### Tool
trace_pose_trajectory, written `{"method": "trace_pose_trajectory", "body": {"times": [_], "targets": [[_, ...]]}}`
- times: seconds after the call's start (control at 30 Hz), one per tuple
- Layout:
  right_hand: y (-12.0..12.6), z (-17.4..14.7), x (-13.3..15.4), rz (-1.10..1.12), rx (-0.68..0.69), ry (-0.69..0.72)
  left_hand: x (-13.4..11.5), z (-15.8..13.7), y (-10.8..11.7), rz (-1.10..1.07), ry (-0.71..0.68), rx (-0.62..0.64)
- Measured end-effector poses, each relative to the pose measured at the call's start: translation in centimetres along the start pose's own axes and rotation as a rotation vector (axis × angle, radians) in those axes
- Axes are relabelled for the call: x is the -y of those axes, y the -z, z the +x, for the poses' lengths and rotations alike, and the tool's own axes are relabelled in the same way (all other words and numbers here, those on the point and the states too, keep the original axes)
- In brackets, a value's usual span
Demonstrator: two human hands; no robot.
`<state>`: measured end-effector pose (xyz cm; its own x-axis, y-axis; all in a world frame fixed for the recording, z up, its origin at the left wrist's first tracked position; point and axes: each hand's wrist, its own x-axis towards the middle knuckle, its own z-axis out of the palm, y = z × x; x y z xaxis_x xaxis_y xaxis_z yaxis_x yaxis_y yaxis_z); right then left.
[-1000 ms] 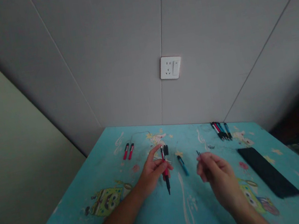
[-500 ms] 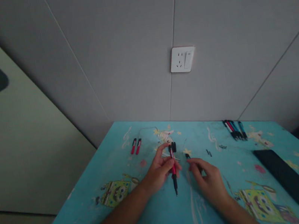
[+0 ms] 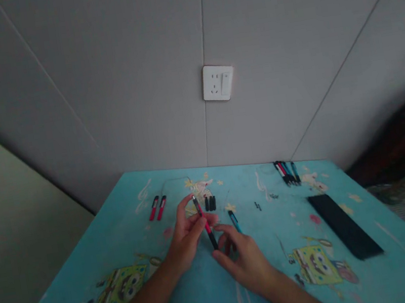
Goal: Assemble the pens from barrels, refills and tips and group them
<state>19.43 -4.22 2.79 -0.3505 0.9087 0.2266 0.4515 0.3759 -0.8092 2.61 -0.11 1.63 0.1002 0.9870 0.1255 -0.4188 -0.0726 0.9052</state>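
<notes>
My left hand (image 3: 185, 233) grips a red pen (image 3: 205, 223) with a black lower grip, tilted with its black end down toward my right hand. My right hand (image 3: 244, 255) is beside that lower end, thumb and fingers curved and apart, with nothing visible held in them; whether a fingertip touches the pen is hard to tell. Just behind the right hand lies a blue pen part (image 3: 234, 221) with a black top. Three short black pieces (image 3: 209, 203) sit side by side beyond my left fingers. Further left are two red barrels (image 3: 158, 208) with black tops.
Small dark pieces (image 3: 258, 206) lie right of centre. Several pens (image 3: 286, 174) are lined up at the back right. A long black case (image 3: 345, 226) rests on the right of the blue cartoon-printed table (image 3: 194, 296). A wall with a socket (image 3: 218, 83) stands behind.
My view has swung right. My right hand has left the blue pen part and come to the red pen's lower end. The red pen, still in my left hand, has tilted.
</notes>
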Motion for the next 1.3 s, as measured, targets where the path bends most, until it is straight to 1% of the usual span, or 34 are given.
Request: {"method": "trace_pose_trajectory", "body": {"times": [0.07,0.17,0.23,0.27,0.3,0.37,0.43,0.47,0.57,0.6,0.67,0.77,0.93,1.07,1.3], "targets": [[-0.5,0.1,-0.1,-0.023,-0.03,-0.001,0.1,-0.1,0.0,0.042,0.011,0.004],[-0.7,0.3,-0.4,-0.072,-0.098,0.012,-0.1,0.0,-0.3,0.041,-0.001,0.028],[-0.1,0.5,-1.0,-0.096,-0.152,0.013,-0.2,0.4,-0.4,0.014,-0.017,0.016],[0.5,0.7,-1.4,-0.108,-0.184,0.008,-0.2,0.7,-0.2,0.008,-0.028,-0.015],[1.4,1.0,-2.0,-0.128,-0.221,-0.009,-0.3,1.1,0.1,0.012,-0.041,-0.062],[4.1,1.6,-3.6,-0.2,-0.319,-0.063,-0.4,1.9,1.3,0.058,-0.072,-0.186],[7.5,2.2,-5.5,-0.351,-0.42,-0.164,-0.7,2.8,2.9,0.142,-0.106,-0.265],[9.4,2.5,-6.5,-0.447,-0.459,-0.22,-0.9,3.2,3.7,0.197,-0.122,-0.283],[14.5,3.3,-9.3,-0.85,-0.494,-0.426,-1.8,3.8,5.7,0.37,-0.094,-0.34],[15.8,3.4,-10.1,-0.978,-0.469,-0.501,-2.0,3.9,6.2,0.403,-0.074,-0.356],[17.5,3.8,-11.3,-1.042,-0.462,-0.574,-2.2,4.0,6.6,0.432,-0.045,-0.37],[18.3,4.2,-12.7,-1.075,-0.441,-0.656,-1.9,4.2,6.8,0.43,-0.041,-0.339],[18.2,4.9,-14.2,-1.092,-0.401,-0.754,-1.4,4.4,6.4,0.392,-0.053,-0.306],[18.2,5.2,-14.8,-1.091,-0.365,-0.776,-1.5,4.3,6.2,0.381,-0.049,-0.315],[18.0,5.6,-15.2,-1.082,-0.332,-0.777,-1.3,4.2,6.4,0.383,-0.073,-0.242]]}}
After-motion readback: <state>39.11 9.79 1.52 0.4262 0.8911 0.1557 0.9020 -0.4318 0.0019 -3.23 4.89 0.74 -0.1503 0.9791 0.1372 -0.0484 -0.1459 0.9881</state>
